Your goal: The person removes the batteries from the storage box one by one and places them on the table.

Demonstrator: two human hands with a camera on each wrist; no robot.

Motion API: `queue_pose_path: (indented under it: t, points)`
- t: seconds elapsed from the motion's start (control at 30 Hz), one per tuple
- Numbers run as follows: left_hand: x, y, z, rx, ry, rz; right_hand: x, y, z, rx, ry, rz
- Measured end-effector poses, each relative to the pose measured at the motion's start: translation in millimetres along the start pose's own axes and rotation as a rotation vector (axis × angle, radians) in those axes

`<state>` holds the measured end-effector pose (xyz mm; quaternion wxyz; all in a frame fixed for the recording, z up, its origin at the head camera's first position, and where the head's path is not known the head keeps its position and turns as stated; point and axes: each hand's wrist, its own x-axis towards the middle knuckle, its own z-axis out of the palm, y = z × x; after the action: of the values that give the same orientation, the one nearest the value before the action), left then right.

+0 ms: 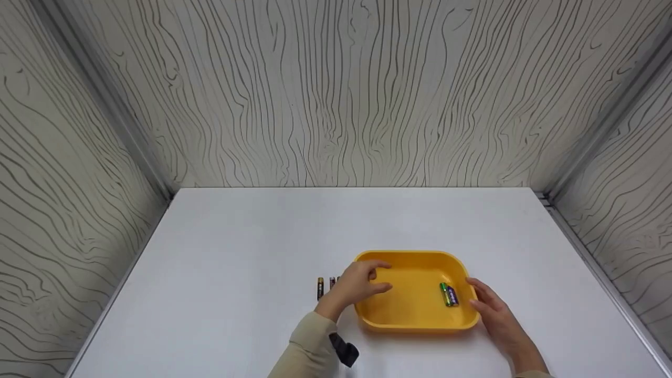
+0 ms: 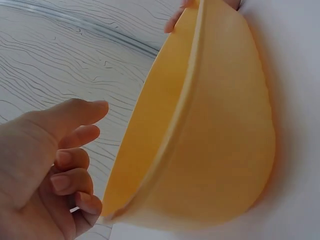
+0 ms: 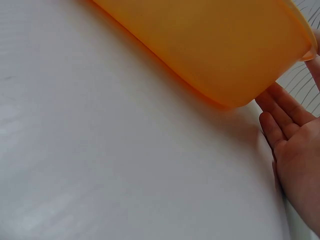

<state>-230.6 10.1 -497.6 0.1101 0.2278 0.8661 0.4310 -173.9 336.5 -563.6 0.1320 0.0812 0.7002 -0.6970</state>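
From the head camera, a yellow tray (image 1: 415,273) sits on the white worktop (image 1: 236,252) between both hands. The left hand (image 1: 359,286) is at the tray's left rim, fingers curled loosely over the edge; whether it truly grips the rim cannot be told here. The right hand (image 1: 493,310) lies with straight fingers against the tray's right wall. Two batteries (image 1: 449,295), one green and one purple, lie inside the tray just ahead of the right hand's fingertips. Two more batteries (image 1: 325,286) lie on the worktop just outside the left hand.

From the left wrist camera, the left hand (image 2: 45,165) has its fingers bent and apart from the tray (image 2: 215,150), holding nothing; a gap shows between fingertips and rim.

From the right wrist camera, the right hand (image 3: 295,150) is flat and open, fingertips close to or at the tray's (image 3: 215,45) outer wall.

The step in hand looks like bracing the tray from both sides; the next move likely calls for a firm grip on each rim.

The worktop is matte white, enclosed on three sides by wood-grain panels (image 1: 336,94).
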Motion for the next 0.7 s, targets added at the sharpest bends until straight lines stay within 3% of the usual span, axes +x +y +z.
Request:
queue_pose_path:
  t: [0.37,0.53,0.7]
  points:
    - [23.9,25.1,55.7,0.03,-0.061,-0.072,-1,0,1,-0.003,-0.003,-0.015]
    - [36.2,35.6,74.9,0.021,-0.062,-0.178,0,-1,1,-0.018,-0.005,-0.009]
    - [42.6,43.1,91.4,-0.061,-0.045,-0.332,0,-1,2,-0.022,0.004,0.004]
